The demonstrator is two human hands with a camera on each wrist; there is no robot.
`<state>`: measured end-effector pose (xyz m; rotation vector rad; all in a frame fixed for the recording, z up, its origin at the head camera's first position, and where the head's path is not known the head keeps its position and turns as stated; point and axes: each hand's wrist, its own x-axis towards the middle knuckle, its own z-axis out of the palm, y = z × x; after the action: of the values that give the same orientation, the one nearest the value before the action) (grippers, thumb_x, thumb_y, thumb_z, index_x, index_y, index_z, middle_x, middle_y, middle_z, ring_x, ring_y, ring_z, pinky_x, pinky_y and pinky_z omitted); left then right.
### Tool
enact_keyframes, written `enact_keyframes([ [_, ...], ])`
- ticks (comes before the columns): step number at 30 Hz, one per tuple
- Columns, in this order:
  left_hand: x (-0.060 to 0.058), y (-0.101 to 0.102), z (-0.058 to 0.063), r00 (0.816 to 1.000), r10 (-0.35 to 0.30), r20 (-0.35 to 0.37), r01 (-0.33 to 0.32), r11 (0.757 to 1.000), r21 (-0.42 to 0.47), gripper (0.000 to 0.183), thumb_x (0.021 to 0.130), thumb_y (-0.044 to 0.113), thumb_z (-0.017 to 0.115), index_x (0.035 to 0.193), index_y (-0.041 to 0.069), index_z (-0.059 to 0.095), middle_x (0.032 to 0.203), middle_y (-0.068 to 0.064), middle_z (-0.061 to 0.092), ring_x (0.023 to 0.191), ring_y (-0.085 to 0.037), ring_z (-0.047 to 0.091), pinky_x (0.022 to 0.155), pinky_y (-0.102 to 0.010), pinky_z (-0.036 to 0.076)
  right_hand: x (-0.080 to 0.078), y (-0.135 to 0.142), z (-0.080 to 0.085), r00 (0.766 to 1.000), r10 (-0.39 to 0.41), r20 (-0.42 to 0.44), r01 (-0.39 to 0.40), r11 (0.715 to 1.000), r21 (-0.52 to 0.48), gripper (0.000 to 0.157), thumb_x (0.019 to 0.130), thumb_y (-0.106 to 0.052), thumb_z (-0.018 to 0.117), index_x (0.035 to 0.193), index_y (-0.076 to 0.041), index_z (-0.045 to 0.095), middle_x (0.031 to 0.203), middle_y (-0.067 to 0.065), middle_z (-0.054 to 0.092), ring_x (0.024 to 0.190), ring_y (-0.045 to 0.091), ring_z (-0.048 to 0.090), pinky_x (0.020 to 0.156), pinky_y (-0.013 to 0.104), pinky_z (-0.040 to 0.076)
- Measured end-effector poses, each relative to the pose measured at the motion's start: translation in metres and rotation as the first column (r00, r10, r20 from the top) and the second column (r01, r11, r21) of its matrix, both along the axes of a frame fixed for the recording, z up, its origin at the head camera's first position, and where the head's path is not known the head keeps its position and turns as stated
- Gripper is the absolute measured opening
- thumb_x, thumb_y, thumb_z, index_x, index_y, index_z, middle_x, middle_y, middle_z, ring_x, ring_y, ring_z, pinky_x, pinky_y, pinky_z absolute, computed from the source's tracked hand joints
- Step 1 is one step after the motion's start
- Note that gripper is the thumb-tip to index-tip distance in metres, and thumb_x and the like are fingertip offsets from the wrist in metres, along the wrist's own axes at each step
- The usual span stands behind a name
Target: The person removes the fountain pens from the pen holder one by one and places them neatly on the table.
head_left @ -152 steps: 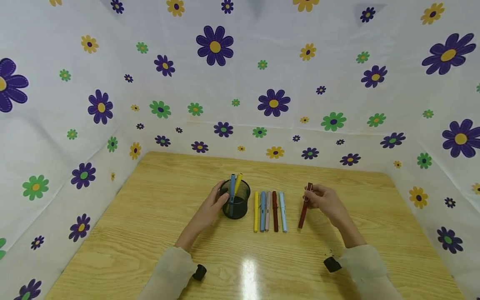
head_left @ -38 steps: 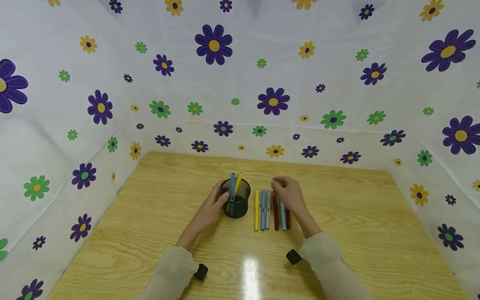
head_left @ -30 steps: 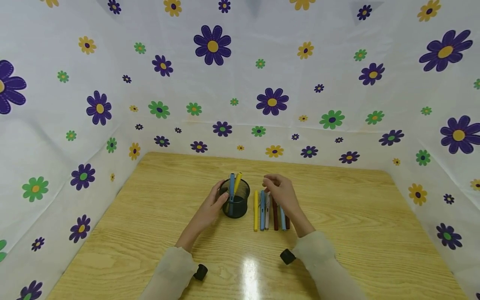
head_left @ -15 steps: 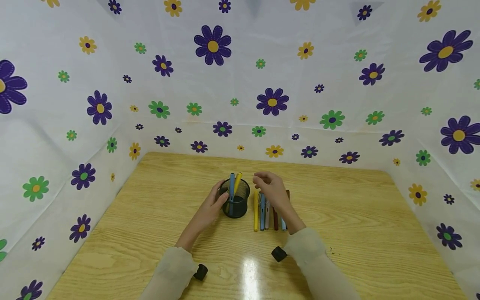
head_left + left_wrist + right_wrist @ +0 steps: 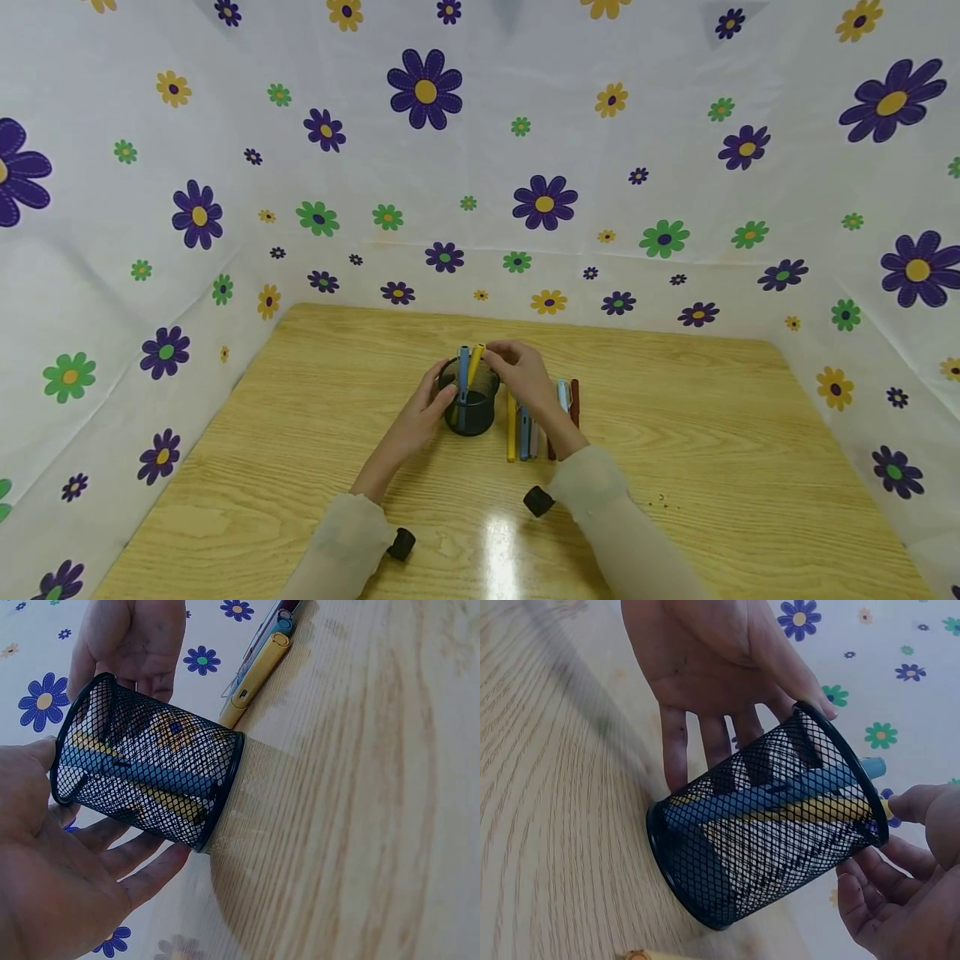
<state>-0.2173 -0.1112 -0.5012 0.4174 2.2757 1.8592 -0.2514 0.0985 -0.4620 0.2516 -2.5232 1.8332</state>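
My left hand [image 5: 420, 421] holds a black mesh pen cup [image 5: 471, 417] around its side, with the thumb at the rim. Inside the cup stand a blue pen [image 5: 463, 375] and a yellow pen [image 5: 476, 365], both leaning, their ends above the rim. My right hand [image 5: 521, 375] is at the cup's right side, thumb and fingertips at the top of that yellow pen. In the right wrist view the right thumb [image 5: 911, 802] meets the yellow pen's end; whether the fingers pinch it is unclear. The cup's mesh [image 5: 150, 765] shows both pens through it.
Right of the cup lies a row of capped pens: yellow [image 5: 512, 433], blue [image 5: 524, 435], pale lilac [image 5: 534, 442], dark red [image 5: 551, 448], light blue [image 5: 562, 393] and dark red [image 5: 575, 400]. My right forearm partly covers them. Flower-printed cloth [image 5: 480, 167] surrounds the wooden table [image 5: 337, 358].
Earlier the right hand held a dark red pen, which now lies at the row's right end. That hand has moved left over the row to the cup. The left hand stays put.
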Motion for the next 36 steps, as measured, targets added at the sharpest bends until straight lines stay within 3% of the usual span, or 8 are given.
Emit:
enact_keyframes([
  [9,0.000,-0.001,0.000,1.000,-0.006,-0.009,0.006,1.000,-0.005,0.064,0.113,0.032,0.044,0.166,0.009,0.015,0.162,-0.030,0.028,0.150,-0.044,0.029,0.118,-0.061,0.027,-0.002,-0.010,-0.004,1.000,0.021,0.002,-0.021,1.000,-0.013,0.040,0.102,-0.024,0.069,0.134,0.001,0.066,0.122,0.015,0.069,0.112,0.029,0.064,0.095,0.047,0.053],
  [15,-0.001,0.000,0.000,1.000,-0.002,-0.023,0.001,1.000,-0.013,0.065,0.113,0.032,0.044,0.166,0.007,0.015,0.164,-0.029,0.024,0.150,-0.044,0.028,0.118,-0.061,0.027,-0.002,-0.014,-0.004,0.998,0.053,-0.031,-0.052,0.998,0.019,0.025,0.103,-0.024,0.067,0.108,0.000,0.072,0.095,0.009,0.066,0.085,0.019,0.058,0.075,0.035,0.048],
  [21,-0.001,0.000,-0.001,1.000,-0.011,-0.025,0.011,1.000,-0.004,0.065,0.114,0.032,0.043,0.165,0.005,0.013,0.163,-0.030,0.026,0.150,-0.044,0.028,0.118,-0.060,0.027,-0.001,-0.014,-0.003,0.997,0.063,-0.052,-0.063,0.998,0.018,0.026,0.104,-0.024,0.065,0.092,-0.001,0.067,0.076,0.004,0.053,0.070,0.018,0.046,0.066,0.033,0.038],
  [25,-0.001,0.000,-0.002,1.000,-0.012,-0.020,0.012,1.000,0.002,0.065,0.114,0.031,0.043,0.165,0.005,0.013,0.161,-0.031,0.030,0.150,-0.043,0.030,0.118,-0.060,0.027,0.001,-0.012,-0.001,1.000,0.010,-0.022,-0.010,1.000,-0.001,0.023,0.104,-0.025,0.066,0.097,-0.004,0.071,0.085,0.010,0.061,0.074,0.020,0.050,0.066,0.034,0.041],
  [28,-0.002,0.000,-0.002,1.000,-0.001,-0.020,0.000,1.000,-0.005,0.064,0.114,0.030,0.043,0.166,0.006,0.014,0.160,-0.031,0.032,0.149,-0.043,0.032,0.118,-0.060,0.028,0.003,-0.008,0.002,1.000,-0.029,-0.005,0.029,0.999,-0.043,0.022,0.105,-0.026,0.065,0.106,-0.007,0.074,0.101,0.010,0.070,0.086,0.020,0.059,0.074,0.034,0.048],
  [32,-0.001,0.000,-0.001,1.000,0.011,-0.016,-0.012,1.000,-0.021,0.064,0.113,0.030,0.044,0.166,0.007,0.015,0.160,-0.033,0.030,0.149,-0.044,0.031,0.118,-0.061,0.028,0.004,0.001,0.009,0.999,-0.034,-0.025,0.029,0.983,-0.181,0.026,0.107,-0.021,0.060,0.119,0.000,0.070,0.117,0.015,0.072,0.106,0.028,0.068,0.092,0.038,0.056],
  [36,-0.001,-0.001,-0.001,1.000,0.010,-0.012,-0.010,0.999,-0.033,0.064,0.114,0.031,0.043,0.166,0.008,0.015,0.160,-0.033,0.031,0.149,-0.045,0.031,0.117,-0.062,0.029,0.005,0.013,0.016,0.998,-0.034,-0.053,0.015,0.947,-0.322,0.027,0.109,-0.015,0.056,0.123,0.007,0.063,0.121,0.025,0.069,0.110,0.038,0.069,0.095,0.043,0.057],
])
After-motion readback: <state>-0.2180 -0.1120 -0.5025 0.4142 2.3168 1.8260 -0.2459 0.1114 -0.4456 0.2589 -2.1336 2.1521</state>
